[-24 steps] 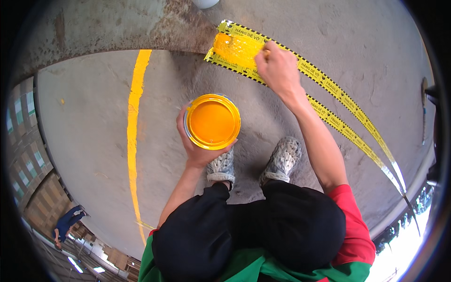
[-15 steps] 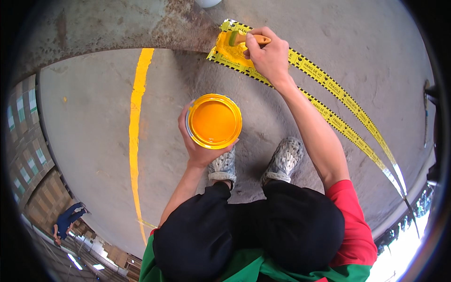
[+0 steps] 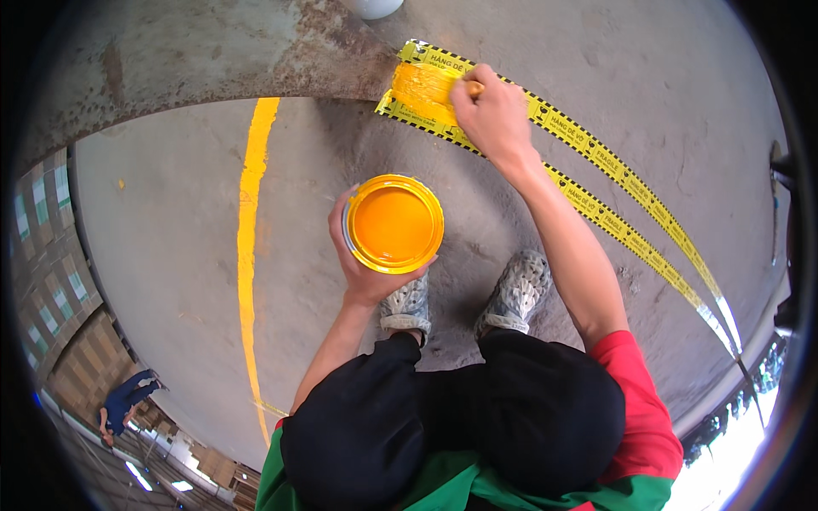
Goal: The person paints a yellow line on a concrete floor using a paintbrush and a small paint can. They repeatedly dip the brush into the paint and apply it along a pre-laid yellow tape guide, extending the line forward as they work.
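Observation:
My left hand (image 3: 365,279) is wrapped round a round can of yellow-orange paint (image 3: 393,224), held level above the floor in front of my shoes. Farther off to the right, my right hand (image 3: 494,117) grips a paintbrush by its wooden handle (image 3: 474,88); the bristles are mostly hidden behind the fingers. Beneath that hand lies a patch of wet yellow paint (image 3: 423,92), between two strips of yellow-and-black warning tape (image 3: 588,204). Some paint overlaps the inner edges of the tape at the far end.
A finished yellow line (image 3: 247,230) runs along the concrete floor (image 3: 162,255) on the left. A rusty metal plate (image 3: 213,51) lies at the far left, near a white container (image 3: 375,7). Stacked boxes (image 3: 85,358) and another person (image 3: 128,404) are at the lower left.
My right hand has drawn the brush slightly nearer and to the right, and the painted patch looks more evenly covered. The left hand keeps holding the can in nearly the same place.

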`<action>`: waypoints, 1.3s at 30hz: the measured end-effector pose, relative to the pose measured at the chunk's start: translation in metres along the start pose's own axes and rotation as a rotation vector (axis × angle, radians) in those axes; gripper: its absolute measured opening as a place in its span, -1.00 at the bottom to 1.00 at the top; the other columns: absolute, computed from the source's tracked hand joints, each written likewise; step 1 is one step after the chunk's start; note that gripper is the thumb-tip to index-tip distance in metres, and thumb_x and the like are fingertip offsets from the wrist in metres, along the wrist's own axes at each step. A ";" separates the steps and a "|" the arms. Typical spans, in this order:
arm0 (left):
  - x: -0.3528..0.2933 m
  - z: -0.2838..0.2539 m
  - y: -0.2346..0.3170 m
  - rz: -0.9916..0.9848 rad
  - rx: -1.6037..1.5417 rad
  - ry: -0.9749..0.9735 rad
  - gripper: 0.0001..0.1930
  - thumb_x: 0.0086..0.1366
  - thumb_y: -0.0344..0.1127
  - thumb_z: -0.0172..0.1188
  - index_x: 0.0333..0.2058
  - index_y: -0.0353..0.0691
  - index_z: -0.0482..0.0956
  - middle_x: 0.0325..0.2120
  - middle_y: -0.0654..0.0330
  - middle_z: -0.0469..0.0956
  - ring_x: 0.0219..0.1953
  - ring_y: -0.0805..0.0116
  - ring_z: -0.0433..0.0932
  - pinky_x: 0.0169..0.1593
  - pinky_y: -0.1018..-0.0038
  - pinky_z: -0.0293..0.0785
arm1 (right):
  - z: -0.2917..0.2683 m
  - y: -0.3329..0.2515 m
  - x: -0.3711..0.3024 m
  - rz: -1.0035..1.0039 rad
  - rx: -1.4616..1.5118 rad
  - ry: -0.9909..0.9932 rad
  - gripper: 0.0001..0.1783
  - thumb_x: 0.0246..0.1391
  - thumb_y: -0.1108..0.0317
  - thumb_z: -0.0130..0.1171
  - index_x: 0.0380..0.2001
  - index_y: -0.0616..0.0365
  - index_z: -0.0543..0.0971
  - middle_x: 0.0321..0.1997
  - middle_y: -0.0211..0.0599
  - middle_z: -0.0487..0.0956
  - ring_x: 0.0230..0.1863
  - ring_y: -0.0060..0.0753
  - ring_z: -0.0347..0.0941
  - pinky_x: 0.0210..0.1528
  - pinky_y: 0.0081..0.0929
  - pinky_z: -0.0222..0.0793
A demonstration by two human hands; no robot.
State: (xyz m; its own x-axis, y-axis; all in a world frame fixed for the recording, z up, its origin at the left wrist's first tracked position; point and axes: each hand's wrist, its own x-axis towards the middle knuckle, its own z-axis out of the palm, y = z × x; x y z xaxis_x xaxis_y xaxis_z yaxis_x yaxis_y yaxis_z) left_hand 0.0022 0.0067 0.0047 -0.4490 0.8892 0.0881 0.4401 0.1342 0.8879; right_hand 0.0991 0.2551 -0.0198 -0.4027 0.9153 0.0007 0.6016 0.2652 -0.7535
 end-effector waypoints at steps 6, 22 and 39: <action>-0.003 0.004 0.000 -0.021 -0.001 -0.003 0.32 -0.27 -0.22 0.71 0.37 -0.19 -0.10 0.30 -0.02 0.11 0.31 0.05 0.28 0.38 0.12 0.24 | -0.016 0.015 -0.012 0.155 0.346 0.051 -0.78 0.12 0.27 0.22 -0.34 0.24 0.61 -0.58 -0.02 0.62 -0.54 -0.09 0.62 -0.39 -0.27 0.52; 0.003 0.017 -0.001 -0.029 -0.040 -0.064 0.31 -0.25 -0.26 0.70 0.38 -0.18 -0.10 0.30 -0.02 0.14 0.33 0.06 0.25 0.42 0.13 0.17 | -0.047 0.045 -0.069 0.029 -0.119 0.065 -0.86 0.14 0.34 0.20 -0.30 0.17 0.52 -0.45 0.01 0.64 -0.44 0.02 0.64 -0.36 -0.12 0.56; 0.017 0.038 -0.011 0.035 -0.115 -0.097 0.26 -0.26 -0.26 0.70 0.35 -0.18 -0.01 0.28 -0.01 0.16 0.33 0.06 0.24 0.41 0.14 0.18 | -0.162 0.085 -0.124 0.273 -0.047 0.289 -0.83 0.21 0.35 0.25 -0.23 0.23 0.66 -0.47 -0.34 0.66 -0.49 -0.58 0.54 -0.41 -0.57 0.43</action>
State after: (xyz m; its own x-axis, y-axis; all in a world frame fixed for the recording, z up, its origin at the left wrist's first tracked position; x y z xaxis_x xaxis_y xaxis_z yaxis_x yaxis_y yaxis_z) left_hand 0.0196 0.0373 -0.0206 -0.3547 0.9315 0.0810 0.3602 0.0562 0.9312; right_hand 0.3120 0.2130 0.0227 -0.0171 0.9998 -0.0054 0.6931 0.0080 -0.7208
